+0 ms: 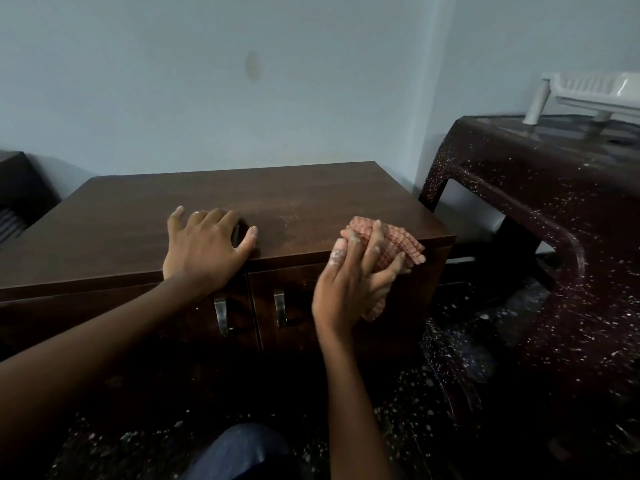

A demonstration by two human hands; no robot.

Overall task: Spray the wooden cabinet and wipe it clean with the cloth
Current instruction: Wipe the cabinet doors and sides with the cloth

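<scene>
A low dark wooden cabinet (277, 199) with two doors and metal handles (221, 315) stands against the wall. My left hand (204, 245) lies flat on the top's front edge, fingers spread, holding nothing. My right hand (353, 275) presses a crumpled red-and-white checked cloth (398, 242) against the cabinet's front right edge, over the top of the right door. White specks cling to my fingers. No spray bottle is in view.
A dark speckled plastic table (540, 188) stands close to the cabinet's right side, with a white plastic rack (588, 91) on it. A dark object (17, 192) sits at the far left. The floor (398, 420) is dark and speckled. My knee (239, 452) shows below.
</scene>
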